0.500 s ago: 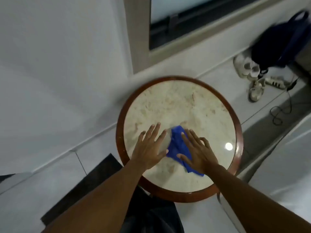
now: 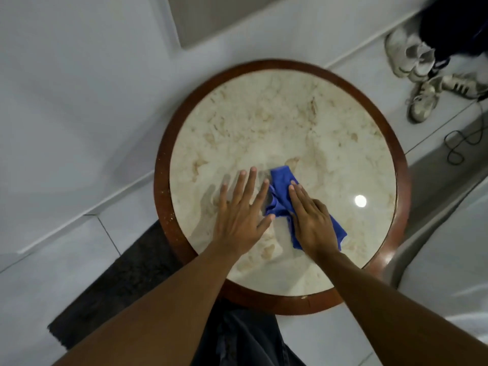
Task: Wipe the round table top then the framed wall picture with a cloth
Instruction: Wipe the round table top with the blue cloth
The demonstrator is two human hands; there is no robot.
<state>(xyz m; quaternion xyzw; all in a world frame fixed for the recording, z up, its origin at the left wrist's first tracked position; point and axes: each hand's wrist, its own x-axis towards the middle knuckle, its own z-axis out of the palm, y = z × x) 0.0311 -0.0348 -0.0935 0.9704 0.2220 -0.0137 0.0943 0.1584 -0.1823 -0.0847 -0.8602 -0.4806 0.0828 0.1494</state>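
The cloth [image 2: 284,192], one crumpled blue piece, lies near the middle of the round table [image 2: 277,122]. The right hand [image 2: 313,223] presses it flat-palmed; the left hand [image 2: 241,216] rests beside it, fingers spread, its index fingertip touching the cloth's edge.

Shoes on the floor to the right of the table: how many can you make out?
About 4: two pale sneakers side by side near the dark bag, a striped one and another closer to the table. The bag may hide more.
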